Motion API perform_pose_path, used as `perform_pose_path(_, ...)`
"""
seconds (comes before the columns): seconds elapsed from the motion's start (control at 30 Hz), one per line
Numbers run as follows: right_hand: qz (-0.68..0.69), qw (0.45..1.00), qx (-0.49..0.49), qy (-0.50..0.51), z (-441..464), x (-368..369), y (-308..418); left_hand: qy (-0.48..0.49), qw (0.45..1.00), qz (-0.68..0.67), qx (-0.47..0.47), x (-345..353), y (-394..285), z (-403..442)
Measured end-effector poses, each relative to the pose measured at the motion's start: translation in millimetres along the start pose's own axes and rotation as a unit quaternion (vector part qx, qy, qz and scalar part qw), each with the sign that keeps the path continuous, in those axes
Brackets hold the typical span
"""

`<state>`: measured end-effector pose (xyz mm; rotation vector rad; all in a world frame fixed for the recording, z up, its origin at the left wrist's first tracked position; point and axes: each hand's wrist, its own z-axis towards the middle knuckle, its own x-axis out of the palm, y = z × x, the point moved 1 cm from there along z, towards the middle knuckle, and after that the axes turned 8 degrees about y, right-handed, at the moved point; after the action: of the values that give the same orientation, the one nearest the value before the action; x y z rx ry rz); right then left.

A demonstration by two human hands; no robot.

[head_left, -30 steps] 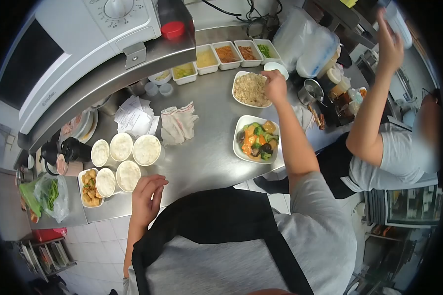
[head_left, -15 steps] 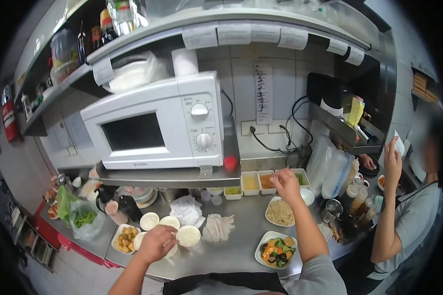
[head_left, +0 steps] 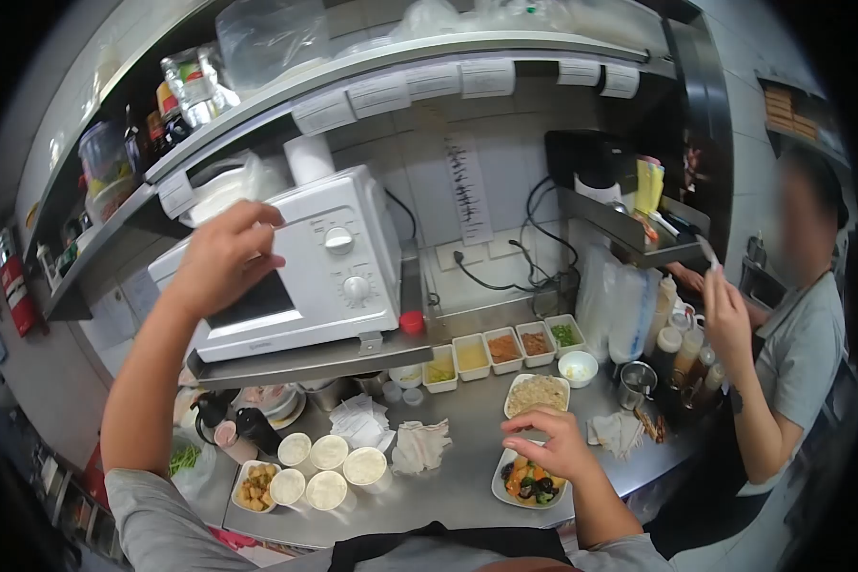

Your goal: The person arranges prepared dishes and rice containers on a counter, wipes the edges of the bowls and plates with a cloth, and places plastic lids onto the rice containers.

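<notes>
My left hand is raised in front of the white microwave. Its fingers are bent, thumb apart, with nothing visible in them. Over the dish of mixed vegetables hovers my right hand, fingers stretched out and holding nothing. Part of that dish is hidden beneath it. Just beyond sits a dish of fried rice. On the left of the counter, several white-filled cups stand grouped beside a dish of golden-brown fried pieces.
Small containers of condiments line the back of the counter, near a white bowl. Crumpled paper and a cloth lie mid-counter. A co-worker stands at right by the sauce bottles. Shelving hangs overhead.
My left hand has risen from the cups to the microwave. My right hand has come down from the condiment containers to the vegetable dish. The view has shifted, and the co-worker's raised hand is lower.
</notes>
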<state>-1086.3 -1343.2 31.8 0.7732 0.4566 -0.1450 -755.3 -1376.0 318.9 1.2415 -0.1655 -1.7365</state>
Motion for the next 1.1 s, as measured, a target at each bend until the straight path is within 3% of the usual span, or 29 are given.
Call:
perform_pose_path(0.1,-0.013,0.999,0.002,-0.041,-21,-14,16,-0.007,0.999,0.036,0.025,-18,4,27)
perform_pose_path(0.17,-0.020,0.997,0.033,-0.068,-39,-18,18,0.024,0.997,-0.047,-0.057,-18,5,37)
perform_pose_path(0.27,-0.017,0.992,0.098,-0.083,-72,-10,16,0.099,0.987,-0.019,-0.127,-25,-9,53)
perform_pose_path(0.3,-0.015,0.989,0.120,-0.079,-81,-4,17,0.074,0.991,-0.055,-0.099,-22,-11,57)
perform_pose_path(0.37,0.088,0.982,0.167,-0.028,-95,8,30,0.021,0.991,-0.125,-0.046,-17,-10,62)
perform_pose_path(0.53,0.110,0.963,0.201,0.141,-78,-1,74,0.145,0.981,-0.124,0.020,-14,-17,28)
perform_pose_path(0.63,0.041,0.997,-0.002,0.060,-29,-24,101,0.314,0.941,-0.128,0.018,-21,-39,-6)
perform_pose_path(0.7,-0.071,0.995,-0.076,-0.009,5,-42,120,0.315,0.934,-0.155,0.059,-42,-68,-30)
perform_pose_path(0.73,-0.138,0.986,-0.078,-0.042,24,-47,135,0.320,0.924,-0.191,0.081,-48,-79,-41)
perform_pose_path(0.8,-0.053,0.994,-0.026,-0.087,62,-47,151,0.313,0.913,-0.226,0.132,-60,-99,-67)
perform_pose_path(0.93,-0.131,0.968,-0.148,-0.153,152,-44,157,0.340,0.861,-0.338,0.169,-80,-113,-106)
perform_pose_path(1.07,-0.141,0.927,-0.193,-0.289,255,-53,147,0.286,0.918,-0.275,0.014,-88,-109,-124)
perform_pose_path(1.1,-0.054,0.929,-0.181,-0.318,289,-58,144,0.281,0.927,-0.248,-0.021,-90,-108,-127)
